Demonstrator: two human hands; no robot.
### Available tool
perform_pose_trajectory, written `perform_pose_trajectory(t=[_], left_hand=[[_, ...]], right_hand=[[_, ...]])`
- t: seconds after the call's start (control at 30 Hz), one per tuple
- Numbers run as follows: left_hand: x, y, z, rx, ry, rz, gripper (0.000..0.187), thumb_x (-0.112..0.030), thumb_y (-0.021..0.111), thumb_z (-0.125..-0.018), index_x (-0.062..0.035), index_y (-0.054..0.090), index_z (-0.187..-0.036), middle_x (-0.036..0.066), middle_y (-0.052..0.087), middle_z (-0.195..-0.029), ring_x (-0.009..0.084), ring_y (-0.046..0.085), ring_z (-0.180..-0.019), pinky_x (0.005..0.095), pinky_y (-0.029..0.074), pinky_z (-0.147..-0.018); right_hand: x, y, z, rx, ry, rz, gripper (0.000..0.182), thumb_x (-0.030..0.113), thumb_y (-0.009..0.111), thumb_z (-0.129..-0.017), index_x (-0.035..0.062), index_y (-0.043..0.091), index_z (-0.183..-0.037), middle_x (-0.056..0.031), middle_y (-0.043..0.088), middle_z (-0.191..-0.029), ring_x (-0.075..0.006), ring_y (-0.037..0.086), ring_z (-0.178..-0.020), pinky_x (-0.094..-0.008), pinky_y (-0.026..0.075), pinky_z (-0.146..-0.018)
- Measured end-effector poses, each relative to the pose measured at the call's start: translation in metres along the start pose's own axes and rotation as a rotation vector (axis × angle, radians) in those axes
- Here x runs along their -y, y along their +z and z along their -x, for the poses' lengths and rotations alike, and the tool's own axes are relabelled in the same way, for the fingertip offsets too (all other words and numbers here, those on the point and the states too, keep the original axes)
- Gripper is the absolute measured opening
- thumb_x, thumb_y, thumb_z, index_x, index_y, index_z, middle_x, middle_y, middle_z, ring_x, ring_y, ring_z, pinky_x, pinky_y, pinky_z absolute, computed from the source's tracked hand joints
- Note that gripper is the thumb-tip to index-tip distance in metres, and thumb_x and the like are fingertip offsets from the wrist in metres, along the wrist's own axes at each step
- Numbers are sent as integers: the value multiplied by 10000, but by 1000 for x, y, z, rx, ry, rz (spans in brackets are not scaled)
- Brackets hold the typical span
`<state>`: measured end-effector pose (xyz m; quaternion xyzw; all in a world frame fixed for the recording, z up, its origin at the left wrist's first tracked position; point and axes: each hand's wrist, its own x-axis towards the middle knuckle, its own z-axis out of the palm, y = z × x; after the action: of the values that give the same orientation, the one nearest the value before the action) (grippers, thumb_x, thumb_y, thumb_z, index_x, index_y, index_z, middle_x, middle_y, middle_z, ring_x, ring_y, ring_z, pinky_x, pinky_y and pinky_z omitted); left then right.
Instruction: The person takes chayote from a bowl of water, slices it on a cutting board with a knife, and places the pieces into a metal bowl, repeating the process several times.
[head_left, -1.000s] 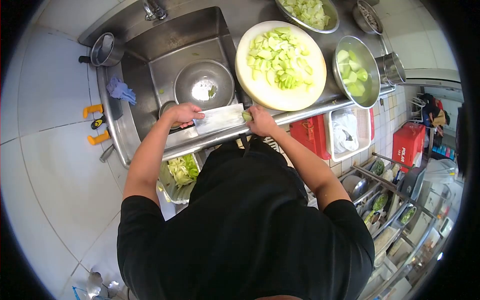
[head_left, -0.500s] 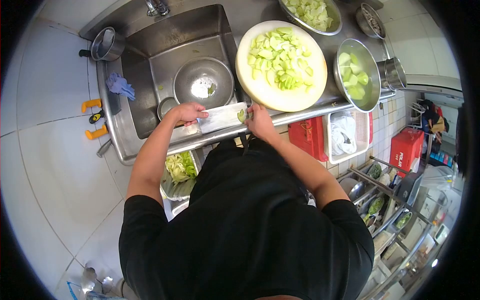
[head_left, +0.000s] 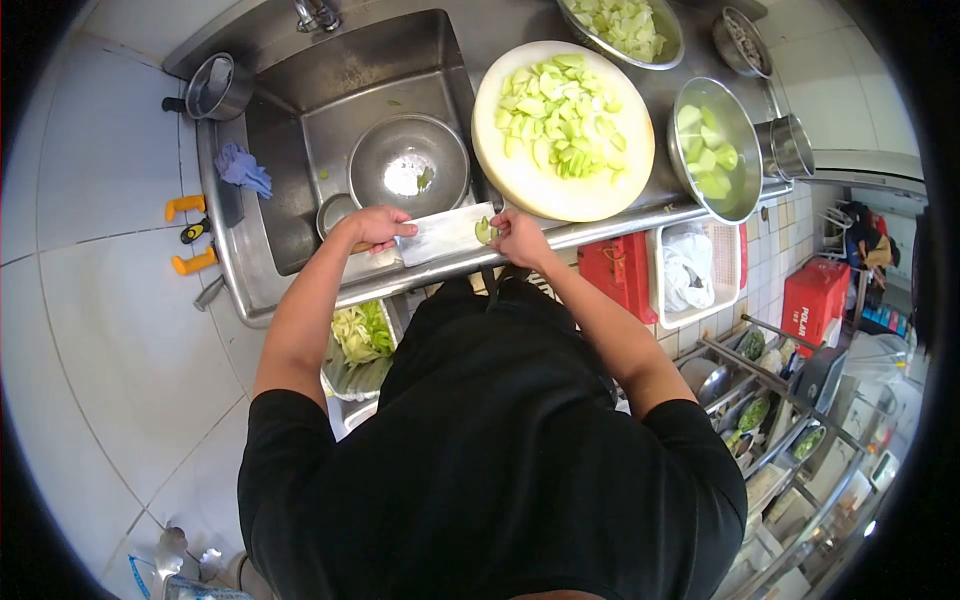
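Note:
My left hand [head_left: 380, 230] is closed round the handle of a cleaver [head_left: 445, 235], whose broad pale blade lies flat and points right over the sink's front edge. At the blade's far end, my right hand [head_left: 520, 240] pinches a small green vegetable piece [head_left: 484, 231], which touches or nearly touches the blade. Just beyond that hand, a round cutting board [head_left: 560, 205] bears a heap of sliced light-green vegetable [head_left: 560, 115]. A wide steel bowl [head_left: 385, 150] sits in the sink beyond the cleaver, with a scrap of green in it.
Right of the board is a metal bowl [head_left: 745, 190] with green chunks in water. Another bowl [head_left: 672, 58] behind holds cut pieces. A blue cloth [head_left: 243, 170] lies on the sink's left rim. Below stand a tray of leafy scraps [head_left: 362, 335] and a white basket [head_left: 730, 265].
My right hand and its wrist have shifted very slightly at the blade's end. My left hand and the cleaver stay almost in place.

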<state>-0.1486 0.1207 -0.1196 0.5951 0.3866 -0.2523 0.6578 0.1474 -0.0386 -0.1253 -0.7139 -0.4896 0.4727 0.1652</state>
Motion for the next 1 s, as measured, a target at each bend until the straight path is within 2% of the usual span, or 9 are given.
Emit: perform_pose_trajectory(t=[0.07, 0.27, 0.4, 0.5, 0.7, 0.83, 0.93, 0.97, 1.0], left_hand=[[-2, 1, 1, -9, -7, 14, 309, -368, 591, -1064, -73, 672, -1100, -4, 525, -597, 96, 489, -442, 289, 407, -419], [7, -1, -6, 32, 8, 56, 297, -353, 586, -1067, -73, 667, -1121, -13, 516, -596, 91, 475, -438, 288, 395, -413], [10, -7, 4, 45, 19, 77, 283, -341, 574, -1072, -80, 661, -1135, -17, 505, -587, 83, 458, -429, 281, 374, -406], [-18, -14, 47, -14, -9, 117, 282, -342, 561, -1079, -80, 659, -1110, -22, 499, -575, 80, 444, -416, 270, 364, -405], [-82, -44, 99, -207, 104, 226, 252, -315, 569, -1080, -93, 634, -979, -39, 496, -593, 60, 425, -425, 249, 358, -410], [-163, -41, 112, -422, 203, 92, 227, -293, 591, -1070, -96, 649, -972, -43, 500, -622, 51, 426, -448, 241, 337, -413], [-208, -27, 99, -616, 236, -77, 233, -284, 617, -1047, -72, 648, -956, -29, 534, -647, 79, 507, -521, 286, 386, -478], [-207, -28, 79, -807, 444, -365, 246, -276, 635, -1015, -41, 637, -942, 62, 620, -691, 220, 605, -623, 379, 460, -596], [-219, -22, 75, -887, 443, -404, 247, -278, 642, -1005, -37, 637, -948, 98, 645, -731, 273, 619, -670, 404, 471, -640]], right_hand=[[9, -1, 6, -69, -36, 163, 347, 124, 828, -759, -1, 724, -1065, -196, 721, -1027, -353, 705, -954, -421, 550, -882], [1, 7, 1, -99, 24, -25, 285, 96, 803, -786, -13, 746, -1043, -219, 708, -1000, -366, 698, -934, -431, 547, -868], [8, 19, 10, -223, -114, -84, 259, 56, 765, -821, -21, 735, -1066, -230, 685, -1019, -383, 684, -925, -443, 544, -856], [50, 3, 21, -283, -177, -81, 247, 34, 738, -832, -22, 728, -1073, -227, 662, -1063, -393, 669, -965, -445, 537, -868], [112, -76, -4, -323, -609, 92, 431, 15, 658, -845, 86, 689, -1268, -194, 627, -1110, -398, 638, -1013, -450, 531, -918], [127, -139, -25, -402, -626, 178, 307, 17, 662, -867, 95, 695, -1162, -177, 608, -1121, -399, 636, -1039, -472, 527, -909], [109, -164, -33, -479, -578, 221, 278, 25, 669, -854, 84, 701, -1125, -174, 618, -1127, -399, 639, -1046, -477, 534, -909], [96, -167, -36, -479, -546, 270, 279, 32, 675, -849, 84, 703, -1122, -172, 622, -1130, -398, 640, -1050, -475, 536, -911], [84, -169, -39, -477, -516, 318, 280, 40, 680, -844, 84, 705, -1120, -170, 625, -1133, -396, 640, -1053, -474, 539, -913]])
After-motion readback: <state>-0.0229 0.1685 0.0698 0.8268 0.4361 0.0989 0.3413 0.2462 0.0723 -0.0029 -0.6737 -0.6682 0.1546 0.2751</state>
